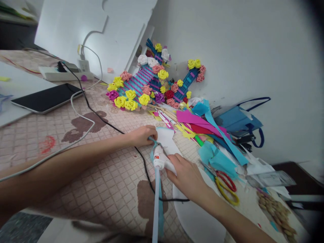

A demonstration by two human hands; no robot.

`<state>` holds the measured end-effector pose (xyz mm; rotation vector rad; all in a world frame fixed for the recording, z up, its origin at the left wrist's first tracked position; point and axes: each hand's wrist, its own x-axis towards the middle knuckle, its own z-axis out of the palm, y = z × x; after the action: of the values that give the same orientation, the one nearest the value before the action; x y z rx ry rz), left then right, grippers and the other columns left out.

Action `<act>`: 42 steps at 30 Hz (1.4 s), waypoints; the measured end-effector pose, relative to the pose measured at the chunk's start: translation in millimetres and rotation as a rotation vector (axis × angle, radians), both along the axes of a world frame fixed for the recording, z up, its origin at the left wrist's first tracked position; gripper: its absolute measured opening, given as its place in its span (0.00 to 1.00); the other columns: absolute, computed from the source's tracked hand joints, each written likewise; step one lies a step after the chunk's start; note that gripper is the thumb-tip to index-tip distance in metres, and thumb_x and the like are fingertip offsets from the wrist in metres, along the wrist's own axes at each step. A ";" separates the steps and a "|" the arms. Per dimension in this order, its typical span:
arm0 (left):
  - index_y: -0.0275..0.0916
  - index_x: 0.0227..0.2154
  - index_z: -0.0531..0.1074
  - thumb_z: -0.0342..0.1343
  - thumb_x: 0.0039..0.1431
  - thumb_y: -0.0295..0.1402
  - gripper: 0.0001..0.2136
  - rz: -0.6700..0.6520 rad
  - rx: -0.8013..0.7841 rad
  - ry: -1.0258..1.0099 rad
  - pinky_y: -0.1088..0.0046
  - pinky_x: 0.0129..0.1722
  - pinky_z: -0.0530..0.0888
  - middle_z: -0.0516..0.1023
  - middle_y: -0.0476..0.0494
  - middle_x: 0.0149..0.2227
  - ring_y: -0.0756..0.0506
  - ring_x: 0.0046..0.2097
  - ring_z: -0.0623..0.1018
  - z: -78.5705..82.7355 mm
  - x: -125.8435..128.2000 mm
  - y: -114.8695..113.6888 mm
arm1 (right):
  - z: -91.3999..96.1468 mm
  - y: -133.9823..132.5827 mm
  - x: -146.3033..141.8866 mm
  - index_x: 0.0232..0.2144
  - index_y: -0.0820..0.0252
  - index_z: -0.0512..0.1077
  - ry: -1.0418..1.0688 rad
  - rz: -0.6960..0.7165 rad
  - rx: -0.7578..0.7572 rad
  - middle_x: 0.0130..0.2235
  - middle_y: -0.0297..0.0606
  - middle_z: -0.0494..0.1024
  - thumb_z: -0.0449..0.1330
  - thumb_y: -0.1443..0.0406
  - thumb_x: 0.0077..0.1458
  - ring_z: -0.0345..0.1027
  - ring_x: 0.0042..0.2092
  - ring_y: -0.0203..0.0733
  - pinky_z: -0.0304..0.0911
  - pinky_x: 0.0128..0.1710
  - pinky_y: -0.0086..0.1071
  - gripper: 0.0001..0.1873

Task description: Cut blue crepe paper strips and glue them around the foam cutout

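Observation:
My right hand [187,172] is wrapped round the handle of a white hot glue gun [159,162]. A long pale glue stick [156,206] runs out of the gun's rear toward me. My left hand [143,135] pinches the end of a rolled blue paper strip [152,139] close to the nozzle; whether the nozzle touches it I cannot tell. Under the glue gun, more light-blue paper [161,212] trails down toward the table's front edge. A white sheet [167,136] lies just beyond both hands. The glue gun's trigger is hidden by my right hand.
A black cord [144,162] and a white cable [91,123] cross the table. Left lies a tablet [48,98] near a power strip [65,74]. Behind stand decorations with paper flowers [138,84]. Scissors [226,189], coloured paper [197,119] and peanuts [275,212] are on the right.

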<state>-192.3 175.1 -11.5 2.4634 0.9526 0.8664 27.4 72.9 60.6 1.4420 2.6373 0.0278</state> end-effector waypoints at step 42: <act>0.35 0.31 0.73 0.58 0.48 0.22 0.07 0.038 -0.007 0.057 0.76 0.38 0.68 0.72 0.44 0.35 0.48 0.37 0.72 0.9 1.9 1.0 | 20.8 -13.9 12.5 0.36 0.58 0.67 0.110 -0.117 -0.120 0.36 0.39 0.76 0.50 0.67 0.58 0.71 0.39 0.45 0.57 0.34 0.32 0.06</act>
<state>-190.4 176.1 -10.7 2.4841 1.0233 0.8076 39.9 59.0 81.4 1.5974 2.5826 -0.2239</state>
